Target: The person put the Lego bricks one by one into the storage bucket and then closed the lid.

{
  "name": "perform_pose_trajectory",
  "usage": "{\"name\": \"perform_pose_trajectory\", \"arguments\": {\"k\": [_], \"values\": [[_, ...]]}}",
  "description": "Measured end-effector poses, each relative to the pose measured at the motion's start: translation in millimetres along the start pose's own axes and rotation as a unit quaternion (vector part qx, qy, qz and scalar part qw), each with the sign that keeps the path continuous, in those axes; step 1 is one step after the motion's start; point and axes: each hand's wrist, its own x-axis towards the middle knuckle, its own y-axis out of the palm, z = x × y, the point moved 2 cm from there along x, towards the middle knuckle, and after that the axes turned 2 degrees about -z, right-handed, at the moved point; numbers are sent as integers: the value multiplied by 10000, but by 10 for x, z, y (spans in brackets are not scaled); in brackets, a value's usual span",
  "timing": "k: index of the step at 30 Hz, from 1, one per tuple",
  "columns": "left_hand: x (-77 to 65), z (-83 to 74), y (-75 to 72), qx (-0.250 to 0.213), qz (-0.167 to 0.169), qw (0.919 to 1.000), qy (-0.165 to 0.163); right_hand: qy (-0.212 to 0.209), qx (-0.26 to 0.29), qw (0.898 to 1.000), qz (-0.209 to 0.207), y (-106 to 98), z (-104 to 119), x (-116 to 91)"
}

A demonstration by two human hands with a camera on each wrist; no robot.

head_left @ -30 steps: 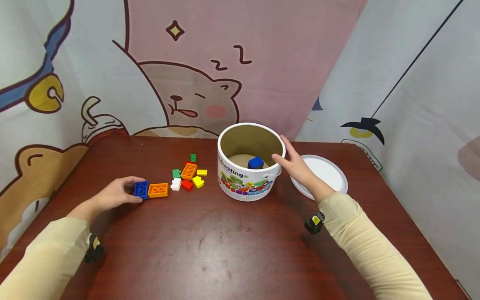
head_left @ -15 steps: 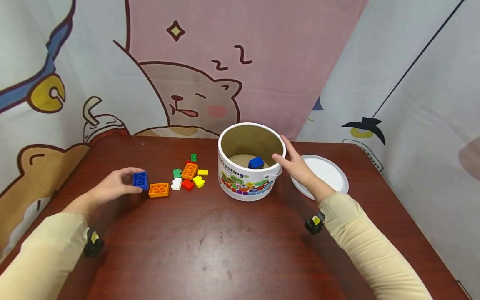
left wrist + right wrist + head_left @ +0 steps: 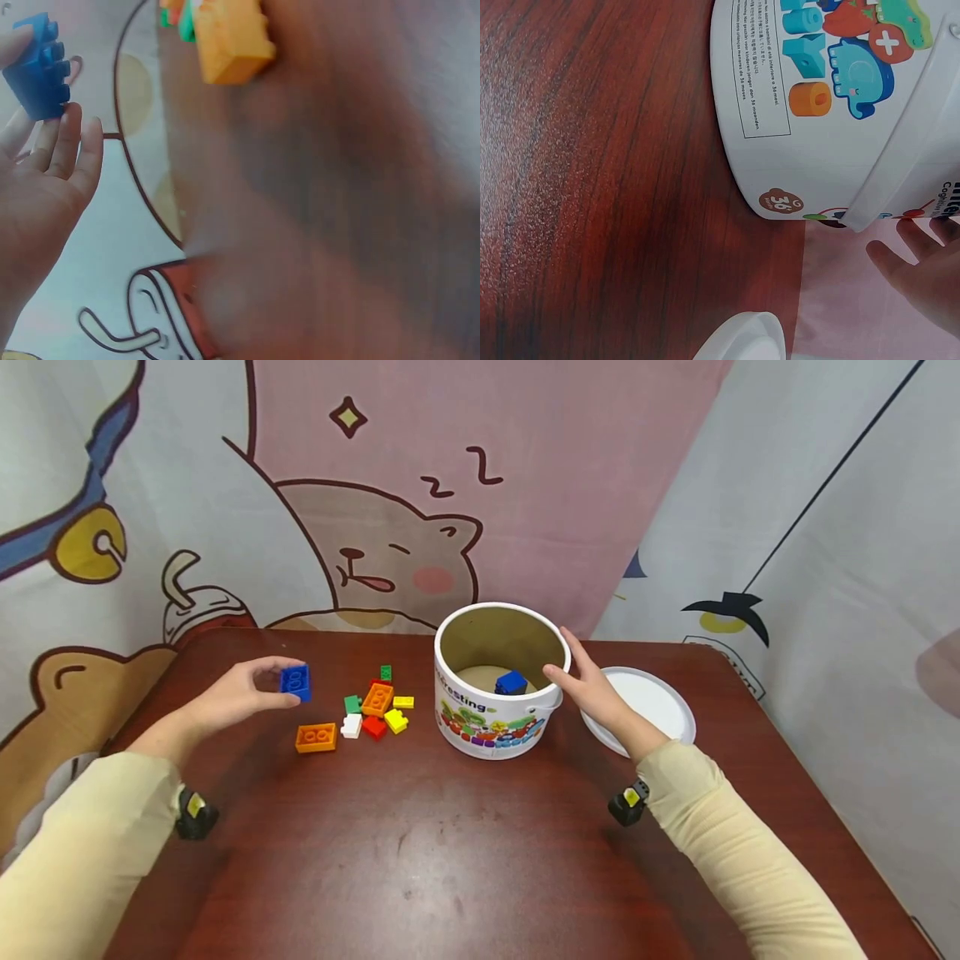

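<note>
My left hand pinches a blue building block between thumb and fingers, raised above the table. In the left wrist view the same blue block shows its studs pointing right. Below that hand lies an orange block. A cluster of blocks sits to its right, among them another orange block, a white one and a yellow one. My right hand, fingers fairly straight, rests against the right side of a white bucket. Inside the bucket is a blue block.
A white round lid lies to the right of the bucket, partly behind my right forearm. The brown table ends at a printed cloth backdrop. The bucket's white handle hangs down its side.
My left hand has lifted the blue block off the table from beside the orange one, moving it up and slightly right. My right hand stays at the bucket.
</note>
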Motion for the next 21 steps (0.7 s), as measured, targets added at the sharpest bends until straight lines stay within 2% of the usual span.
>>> {"name": "perform_pose_trajectory", "arguments": {"k": [8,10,15,17,21], "values": [[128,-351,-91,-282,24,9993,234,37,-61,10000,-9,-15,31,-1],[167,-441,-93,-343,21,9990,290,28,-32,10000,-2,-18,104,-40],[264,-689,-62,-412,9,9984,389,7,-34,10000,-14,-17,104,-49],[301,-788,-43,-433,63,9980,447,7,-89,10000,-31,-11,21,-8],[379,-964,-11,-521,181,9965,628,47,-149,9999,6,-4,14,11]]}}
